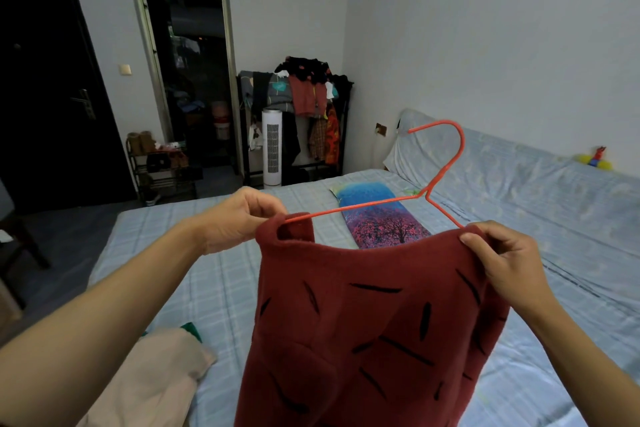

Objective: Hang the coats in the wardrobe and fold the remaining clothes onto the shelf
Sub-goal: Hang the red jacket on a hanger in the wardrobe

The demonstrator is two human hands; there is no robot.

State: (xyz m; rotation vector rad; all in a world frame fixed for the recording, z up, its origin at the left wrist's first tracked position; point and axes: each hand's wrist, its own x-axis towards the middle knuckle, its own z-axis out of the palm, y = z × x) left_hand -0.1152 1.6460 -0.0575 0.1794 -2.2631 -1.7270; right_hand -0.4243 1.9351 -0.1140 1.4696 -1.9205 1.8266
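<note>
A dark red fleece garment with short black dashes [374, 322] hangs in front of the person, held up over the bed with the pale blue checked sheet [214, 281]. A thin orange wire hanger [446, 168] sits inside its neck opening, hook pointing up and away toward the far wall. The left hand [239, 218] pinches the cloth at the left shoulder, where the hanger's arm runs under the fabric; the right hand [502, 260] pinches the right shoulder edge between thumb and curled fingers, just where the other arm of the hanger disappears into the cloth.

The step in hand looks like seating the garment squarely on the hanger. To do it well, each shoulder seam should be drawn out to the tip of its wire arm so the weight hangs evenly and the neck stays centred under the hook. Thin wire offers little grip, so fleece may slide toward one side if one shoulder is released first; easing both off together, then taking the hook, seems safer.

A beige cloth [152, 378] lies crumpled on the near corner of the bed, with a bit of green fabric beside it. Across the room stands a dark open clothes rack [343, 135] already crowded with garments, a white tower fan [272, 146] just in front of it.
</note>
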